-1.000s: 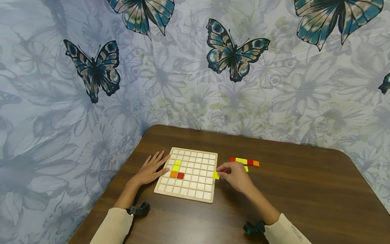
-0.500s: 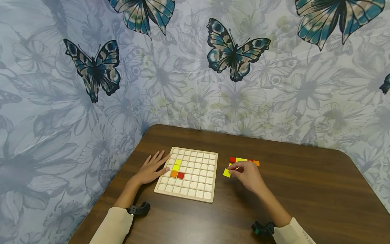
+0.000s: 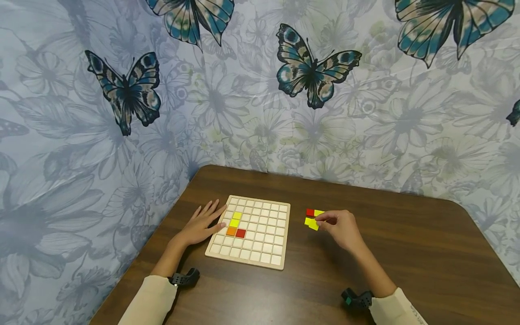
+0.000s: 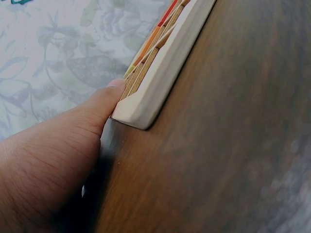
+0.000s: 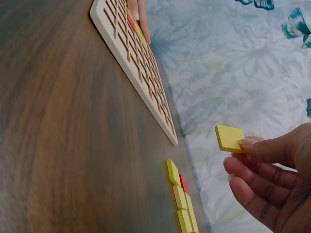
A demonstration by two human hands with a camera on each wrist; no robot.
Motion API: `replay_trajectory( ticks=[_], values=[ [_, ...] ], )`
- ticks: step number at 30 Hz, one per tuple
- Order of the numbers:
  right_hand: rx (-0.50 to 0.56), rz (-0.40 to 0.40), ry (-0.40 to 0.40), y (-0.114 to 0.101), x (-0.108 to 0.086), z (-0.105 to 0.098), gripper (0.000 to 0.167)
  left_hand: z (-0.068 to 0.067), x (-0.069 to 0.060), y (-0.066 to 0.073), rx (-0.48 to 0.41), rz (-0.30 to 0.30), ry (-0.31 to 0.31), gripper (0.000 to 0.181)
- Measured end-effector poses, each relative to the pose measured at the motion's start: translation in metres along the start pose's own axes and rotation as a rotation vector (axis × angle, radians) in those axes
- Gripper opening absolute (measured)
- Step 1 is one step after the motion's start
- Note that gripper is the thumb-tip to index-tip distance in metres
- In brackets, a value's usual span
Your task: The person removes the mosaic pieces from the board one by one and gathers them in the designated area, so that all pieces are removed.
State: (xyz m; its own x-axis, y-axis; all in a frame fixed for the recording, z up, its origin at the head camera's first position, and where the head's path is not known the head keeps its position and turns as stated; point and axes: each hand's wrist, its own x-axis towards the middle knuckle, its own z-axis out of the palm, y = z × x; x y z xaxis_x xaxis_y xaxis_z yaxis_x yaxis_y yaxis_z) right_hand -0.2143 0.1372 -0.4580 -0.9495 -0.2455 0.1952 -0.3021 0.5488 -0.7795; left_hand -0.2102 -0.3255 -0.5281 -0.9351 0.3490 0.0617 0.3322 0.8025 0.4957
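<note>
Left hand (image 3: 198, 229): fingers spread, resting at left edge of grid board (image 3: 258, 233). Beyond board's right edge: loose tiles (image 5: 179, 196) on table (image 3: 418, 253), then yellow tile (image 5: 229, 138), square, no long axis, pinched thumb-and-finger by right hand (image 3: 344, 229), the nearer hand. From this grip, board lies leftward.

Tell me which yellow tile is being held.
The yellow tile pinched in the right hand; the others lie on the table or sit in the board.

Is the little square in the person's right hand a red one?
No, the right wrist view plainly shows the right hand pinching a yellow tile.
</note>
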Motion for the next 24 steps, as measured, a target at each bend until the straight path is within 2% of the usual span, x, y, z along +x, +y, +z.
replay_trajectory(
  ticks=[9, 14, 24],
  values=[
    [-0.010, 0.040, 0.048, 0.019, 0.004, -0.009, 0.008, 0.000, -0.001, 0.001, 0.004, 0.003, 0.003, 0.070],
    [0.020, 0.072, 0.057, 0.027, 0.007, -0.015, 0.010, -0.002, 0.000, 0.002, -0.002, -0.001, -0.005, 0.070],
    [-0.006, 0.111, 0.068, 0.044, 0.010, -0.023, 0.011, -0.001, 0.000, 0.000, 0.002, -0.004, -0.003, 0.070]
  ],
)
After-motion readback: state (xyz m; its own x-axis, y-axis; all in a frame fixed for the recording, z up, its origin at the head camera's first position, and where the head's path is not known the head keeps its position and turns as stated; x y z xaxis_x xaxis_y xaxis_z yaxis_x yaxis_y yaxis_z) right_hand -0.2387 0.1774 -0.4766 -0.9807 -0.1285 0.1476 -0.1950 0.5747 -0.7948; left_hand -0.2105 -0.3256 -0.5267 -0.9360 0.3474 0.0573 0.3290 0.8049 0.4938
